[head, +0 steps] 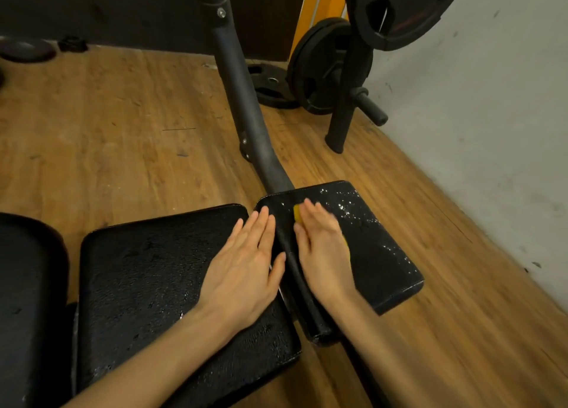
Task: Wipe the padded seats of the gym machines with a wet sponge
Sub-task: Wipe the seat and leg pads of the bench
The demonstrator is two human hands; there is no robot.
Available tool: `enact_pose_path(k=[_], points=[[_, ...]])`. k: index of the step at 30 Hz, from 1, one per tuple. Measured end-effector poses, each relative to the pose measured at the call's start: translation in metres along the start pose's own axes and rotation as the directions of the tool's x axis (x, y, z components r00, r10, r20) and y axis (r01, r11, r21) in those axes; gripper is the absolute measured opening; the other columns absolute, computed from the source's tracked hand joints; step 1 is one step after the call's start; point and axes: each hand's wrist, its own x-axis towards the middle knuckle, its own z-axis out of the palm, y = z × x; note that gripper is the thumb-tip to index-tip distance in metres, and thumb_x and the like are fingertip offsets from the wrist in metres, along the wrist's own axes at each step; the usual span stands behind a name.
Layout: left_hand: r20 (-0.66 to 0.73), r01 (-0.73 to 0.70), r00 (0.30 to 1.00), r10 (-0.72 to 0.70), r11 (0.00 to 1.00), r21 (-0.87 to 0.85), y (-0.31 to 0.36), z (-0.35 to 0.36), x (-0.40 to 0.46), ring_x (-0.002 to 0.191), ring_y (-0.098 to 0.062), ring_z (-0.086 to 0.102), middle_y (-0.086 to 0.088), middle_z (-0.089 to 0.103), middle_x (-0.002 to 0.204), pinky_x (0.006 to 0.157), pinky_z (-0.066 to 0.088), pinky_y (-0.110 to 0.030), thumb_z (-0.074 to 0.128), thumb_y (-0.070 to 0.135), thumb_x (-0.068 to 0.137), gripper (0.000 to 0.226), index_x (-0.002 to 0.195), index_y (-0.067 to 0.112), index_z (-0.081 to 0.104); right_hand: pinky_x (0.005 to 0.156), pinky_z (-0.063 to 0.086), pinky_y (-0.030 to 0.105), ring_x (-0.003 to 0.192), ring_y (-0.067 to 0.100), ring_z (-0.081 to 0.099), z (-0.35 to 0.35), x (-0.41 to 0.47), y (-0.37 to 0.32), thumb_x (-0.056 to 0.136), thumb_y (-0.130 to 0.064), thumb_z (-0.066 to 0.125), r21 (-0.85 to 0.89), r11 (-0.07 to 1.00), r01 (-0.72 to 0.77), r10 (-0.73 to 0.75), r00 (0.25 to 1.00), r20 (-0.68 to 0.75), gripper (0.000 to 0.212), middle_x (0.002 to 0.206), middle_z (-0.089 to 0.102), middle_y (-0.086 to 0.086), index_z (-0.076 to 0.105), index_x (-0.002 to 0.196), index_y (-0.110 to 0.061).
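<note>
Two black padded seats lie side by side below me. My left hand rests flat, fingers straight, on the right part of the larger pad, which looks damp. My right hand presses flat on a yellow sponge on the smaller pad; only the sponge's yellow edges show at my fingertips and beside my palm. White droplets or foam speckle the smaller pad's far right side. My right hand is slightly blurred.
A dark machine post rises from the small pad's far end. Weight plates hang on a rack at the back right, and one plate lies on the wooden floor. A grey wall stands right. A third pad sits left.
</note>
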Motion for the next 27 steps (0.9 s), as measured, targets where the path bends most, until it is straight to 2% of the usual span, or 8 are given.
enact_pose_path(k=[4, 7, 9, 12, 15, 19, 24, 27], points=[[-0.014, 0.020, 1.000, -0.020, 1.000, -0.010, 0.000, 0.007, -0.002, 0.148, -0.011, 0.012, -0.005, 0.015, 0.162, 0.119, 0.002, -0.034, 0.014, 0.046, 0.098, 0.066, 0.154, 0.011, 0.020, 0.119, 0.016, 0.024, 0.141, 0.007, 0.032, 0.000, -0.028, -0.005, 0.100, -0.032, 0.032, 0.015, 0.986, 0.169, -0.169, 0.984, 0.047, 0.045, 0.147, 0.045, -0.004, 0.050, 0.139, -0.017], [-0.011, 0.020, 1.000, -0.020, 1.000, 0.001, 0.000, 0.006, -0.001, 0.147, -0.011, 0.018, -0.006, 0.022, 0.160, 0.119, 0.008, -0.038, 0.018, 0.044, 0.098, 0.064, 0.152, 0.009, 0.027, 0.120, 0.013, 0.022, 0.143, 0.007, 0.028, -0.008, 0.007, 0.023, 0.102, -0.022, 0.043, 0.011, 0.999, 0.042, -0.042, 0.999, 0.026, 0.039, 0.149, 0.041, -0.006, 0.048, 0.141, -0.019], [-0.013, 0.017, 1.000, -0.017, 1.000, -0.013, 0.000, 0.006, -0.001, 0.148, -0.011, 0.015, -0.004, 0.019, 0.161, 0.122, 0.006, -0.032, 0.017, 0.045, 0.098, 0.065, 0.153, 0.010, 0.025, 0.118, 0.009, 0.021, 0.144, 0.013, 0.029, -0.008, 0.020, 0.021, 0.102, -0.018, 0.044, -0.001, 0.996, -0.084, 0.084, 0.996, -0.035, 0.038, 0.150, 0.042, -0.001, 0.049, 0.140, -0.014], [-0.023, 0.025, 0.999, -0.025, 1.000, -0.003, 0.001, 0.007, -0.002, 0.149, -0.010, 0.014, -0.004, 0.019, 0.162, 0.123, 0.004, -0.029, 0.019, 0.043, 0.098, 0.065, 0.153, 0.011, 0.025, 0.116, 0.007, 0.020, 0.142, 0.020, 0.034, 0.009, 0.001, -0.013, 0.102, -0.020, 0.041, 0.005, 1.000, 0.004, -0.004, 1.000, 0.012, 0.038, 0.147, 0.045, 0.007, 0.051, 0.137, -0.008], [-0.020, 0.023, 1.000, -0.022, 0.999, 0.023, 0.000, 0.007, -0.002, 0.149, -0.011, 0.016, -0.005, 0.019, 0.161, 0.120, 0.006, -0.035, 0.021, 0.043, 0.098, 0.064, 0.153, 0.010, 0.025, 0.117, 0.013, 0.021, 0.140, 0.011, 0.034, 0.004, -0.002, -0.006, 0.102, -0.021, 0.045, 0.032, 0.994, 0.109, -0.109, 0.994, 0.010, 0.036, 0.146, 0.046, -0.001, 0.053, 0.137, -0.015], [-0.023, 0.028, 0.999, -0.028, 1.000, 0.012, 0.001, 0.006, -0.002, 0.148, -0.012, 0.020, -0.006, 0.023, 0.160, 0.121, 0.008, -0.035, 0.023, 0.043, 0.098, 0.064, 0.152, 0.009, 0.028, 0.114, 0.005, 0.017, 0.144, 0.013, 0.027, -0.005, 0.035, 0.013, 0.103, -0.018, 0.042, -0.020, 0.997, -0.075, 0.074, 0.996, -0.052, 0.038, 0.151, 0.041, 0.000, 0.048, 0.141, -0.014], [-0.036, 0.019, 0.999, -0.018, 1.000, 0.013, 0.000, 0.008, -0.001, 0.148, -0.014, 0.020, -0.008, 0.025, 0.160, 0.123, 0.006, -0.030, 0.025, 0.041, 0.097, 0.064, 0.152, 0.007, 0.029, 0.118, 0.005, 0.020, 0.145, 0.011, 0.026, 0.005, 0.009, -0.020, 0.103, -0.017, 0.041, 0.106, 0.983, 0.153, -0.164, 0.981, 0.107, 0.038, 0.151, 0.039, 0.000, 0.046, 0.141, -0.013], [-0.029, 0.023, 0.999, -0.022, 1.000, 0.011, 0.001, 0.006, -0.002, 0.148, -0.014, 0.020, -0.008, 0.023, 0.160, 0.120, 0.006, -0.035, 0.021, 0.043, 0.097, 0.066, 0.152, 0.007, 0.028, 0.115, 0.004, 0.017, 0.145, 0.011, 0.027, -0.004, 0.036, 0.008, 0.103, -0.016, 0.042, 0.048, 0.998, 0.052, -0.053, 0.998, 0.023, 0.038, 0.150, 0.041, -0.004, 0.048, 0.140, -0.015]])
